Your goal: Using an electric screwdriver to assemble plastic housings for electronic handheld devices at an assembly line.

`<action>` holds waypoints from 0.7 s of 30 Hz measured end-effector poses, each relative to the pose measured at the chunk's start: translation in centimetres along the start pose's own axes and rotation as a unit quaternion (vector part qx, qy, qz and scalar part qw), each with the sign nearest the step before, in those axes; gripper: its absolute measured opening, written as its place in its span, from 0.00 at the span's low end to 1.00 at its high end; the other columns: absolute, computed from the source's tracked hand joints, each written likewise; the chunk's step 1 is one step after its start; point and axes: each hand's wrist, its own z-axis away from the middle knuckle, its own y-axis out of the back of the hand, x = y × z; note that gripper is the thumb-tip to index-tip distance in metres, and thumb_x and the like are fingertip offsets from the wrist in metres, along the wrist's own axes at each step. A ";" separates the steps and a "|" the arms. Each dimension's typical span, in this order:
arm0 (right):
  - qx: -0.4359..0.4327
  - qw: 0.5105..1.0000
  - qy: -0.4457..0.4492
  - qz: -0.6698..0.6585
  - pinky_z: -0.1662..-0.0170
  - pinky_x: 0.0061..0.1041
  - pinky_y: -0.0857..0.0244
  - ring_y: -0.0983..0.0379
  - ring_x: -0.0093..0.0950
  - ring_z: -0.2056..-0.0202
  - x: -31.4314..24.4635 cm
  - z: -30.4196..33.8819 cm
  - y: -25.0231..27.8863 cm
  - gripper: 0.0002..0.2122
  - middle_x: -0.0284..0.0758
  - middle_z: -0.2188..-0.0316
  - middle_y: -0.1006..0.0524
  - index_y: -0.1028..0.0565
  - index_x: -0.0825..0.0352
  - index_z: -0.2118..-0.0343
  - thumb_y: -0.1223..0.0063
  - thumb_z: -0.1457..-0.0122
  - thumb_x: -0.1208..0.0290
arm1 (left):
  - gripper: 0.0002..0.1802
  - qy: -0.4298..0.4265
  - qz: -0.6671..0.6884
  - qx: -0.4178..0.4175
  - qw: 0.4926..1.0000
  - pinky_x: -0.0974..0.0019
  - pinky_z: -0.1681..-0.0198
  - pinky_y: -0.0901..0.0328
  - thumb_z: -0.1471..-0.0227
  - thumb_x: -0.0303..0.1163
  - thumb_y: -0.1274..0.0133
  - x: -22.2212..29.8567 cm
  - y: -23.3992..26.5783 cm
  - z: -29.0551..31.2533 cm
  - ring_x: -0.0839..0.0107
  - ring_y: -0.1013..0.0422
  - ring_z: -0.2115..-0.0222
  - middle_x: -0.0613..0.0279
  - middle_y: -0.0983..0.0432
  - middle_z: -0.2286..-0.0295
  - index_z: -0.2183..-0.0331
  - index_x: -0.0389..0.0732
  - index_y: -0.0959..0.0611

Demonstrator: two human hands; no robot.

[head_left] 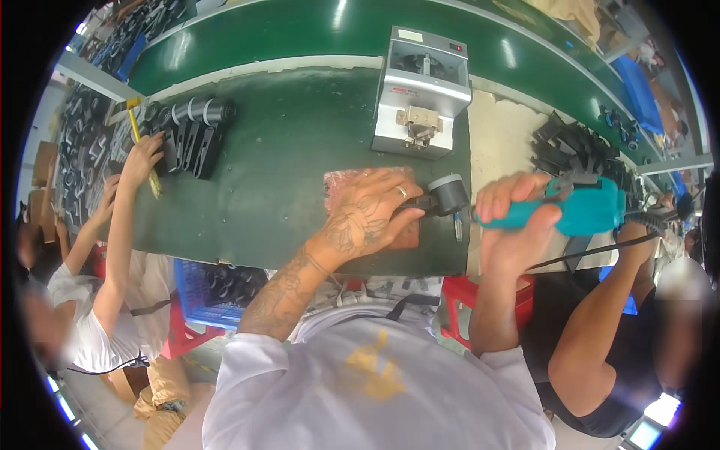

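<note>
Head view, right of frame center: the left hand (364,214) pinched a black cylindrical part (450,198), seemingly to steady it, while the right hand (506,246) wrapped around a teal power tool (589,210).

blue crate (190,291), lower left | red stool (459,289), lower right | yellow-handled tool (134,123), left | blue bin (636,94), upper right

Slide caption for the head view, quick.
Left hand holds a dark cylindrical part; right hand grips a teal tool.

Pad (407,238) on table (277,150), machine (420,94) behind, cylinder (449,196) right
</note>
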 end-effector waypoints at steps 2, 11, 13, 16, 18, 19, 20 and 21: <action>0.016 1.000 0.020 -0.009 0.72 0.27 0.43 0.38 0.26 0.78 0.8 -1.7 -1.4 0.30 0.31 0.81 0.35 0.30 0.67 0.63 0.45 0.43 0.37 | 0.14 0.022 0.028 -0.019 0.999 0.52 0.52 0.34 0.47 0.40 0.39 0.3 0.6 -0.6 0.52 0.28 0.61 0.59 0.21 0.62 0.61 0.42 0.16; -0.041 0.994 0.072 0.069 0.72 0.23 0.36 0.31 0.23 0.78 6.0 -7.1 -5.0 0.18 0.32 0.78 0.28 0.28 0.74 0.60 0.45 0.34 0.58 | 0.12 0.058 0.041 -0.006 0.997 0.55 0.50 0.38 0.46 0.40 0.41 -1.5 0.4 -0.5 0.59 0.32 0.59 0.63 0.23 0.65 0.62 0.45 0.14; -0.046 0.992 0.090 0.075 0.72 0.23 0.36 0.31 0.22 0.78 6.7 -7.3 -5.4 0.17 0.32 0.78 0.28 0.28 0.73 0.62 0.45 0.33 0.59 | 0.11 0.060 0.056 0.012 0.997 0.55 0.50 0.39 0.46 0.40 0.41 -1.8 0.3 -0.4 0.60 0.33 0.59 0.65 0.24 0.65 0.64 0.45 0.13; -0.061 0.988 0.119 0.078 0.71 0.24 0.36 0.31 0.24 0.78 8.1 -7.6 -5.3 0.17 0.33 0.78 0.28 0.29 0.72 0.63 0.46 0.33 0.58 | 0.11 0.060 0.062 0.004 0.996 0.54 0.50 0.39 0.46 0.40 0.41 -2.0 0.2 -0.5 0.60 0.32 0.59 0.64 0.24 0.65 0.64 0.45 0.13; -0.071 0.986 0.129 0.077 0.71 0.26 0.35 0.31 0.26 0.78 8.6 -7.5 -5.1 0.19 0.33 0.79 0.29 0.30 0.71 0.63 0.46 0.33 0.55 | 0.11 0.058 0.065 -0.004 0.996 0.54 0.50 0.39 0.46 0.39 0.42 -2.0 0.2 -0.6 0.59 0.32 0.59 0.64 0.24 0.65 0.64 0.45 0.13; -0.072 0.987 0.119 0.085 0.71 0.26 0.35 0.31 0.26 0.78 8.7 -7.4 -4.9 0.18 0.33 0.79 0.29 0.30 0.70 0.64 0.47 0.33 0.56 | 0.11 0.057 0.066 -0.004 0.996 0.54 0.50 0.39 0.46 0.39 0.42 -2.0 0.2 -0.6 0.59 0.32 0.59 0.64 0.24 0.65 0.64 0.45 0.13; -0.071 0.987 0.109 0.093 0.71 0.26 0.35 0.31 0.26 0.78 8.7 -7.4 -4.8 0.17 0.33 0.79 0.30 0.31 0.70 0.65 0.47 0.33 0.56 | 0.11 0.059 0.059 -0.010 0.997 0.55 0.50 0.39 0.45 0.39 0.41 -1.9 0.2 -0.6 0.60 0.32 0.59 0.64 0.23 0.64 0.63 0.45 0.14; -0.069 0.987 0.110 0.095 0.71 0.26 0.35 0.31 0.26 0.78 8.5 -7.4 -4.9 0.17 0.33 0.79 0.30 0.31 0.70 0.65 0.47 0.33 0.56 | 0.12 0.060 0.051 -0.016 0.997 0.57 0.50 0.39 0.45 0.39 0.41 -1.9 0.2 -0.6 0.60 0.32 0.59 0.64 0.22 0.63 0.61 0.46 0.14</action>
